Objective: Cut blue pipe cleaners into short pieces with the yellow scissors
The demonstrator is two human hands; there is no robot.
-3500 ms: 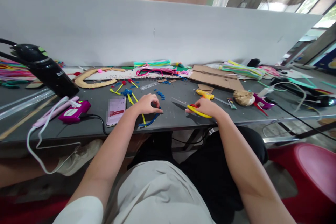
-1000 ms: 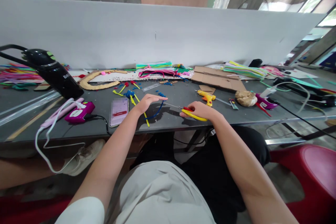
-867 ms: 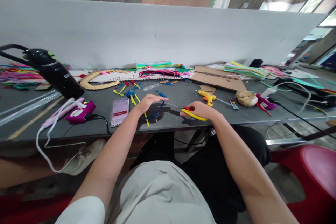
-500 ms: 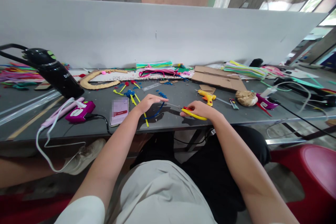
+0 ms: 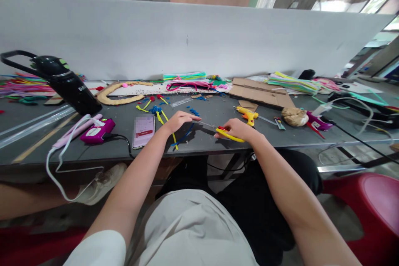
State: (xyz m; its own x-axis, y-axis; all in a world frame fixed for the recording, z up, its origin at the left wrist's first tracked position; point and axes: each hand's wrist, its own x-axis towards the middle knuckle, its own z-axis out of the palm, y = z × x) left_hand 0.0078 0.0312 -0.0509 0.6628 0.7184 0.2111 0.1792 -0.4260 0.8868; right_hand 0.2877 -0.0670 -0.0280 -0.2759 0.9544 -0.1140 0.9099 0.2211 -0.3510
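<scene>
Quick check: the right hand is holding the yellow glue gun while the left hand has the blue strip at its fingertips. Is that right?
Not quite. The head view shows the right hand holding yellow-handled scissors; the yellow glue gun lies beyond it. The left hand does have the blue strip at its fingertips.

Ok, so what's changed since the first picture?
The right hand moved left with the scissors, the left hand slightly right, so the blades now reach the left fingertips. Scissors and blue strip remain held; glue gun and phone stayed put.
</scene>
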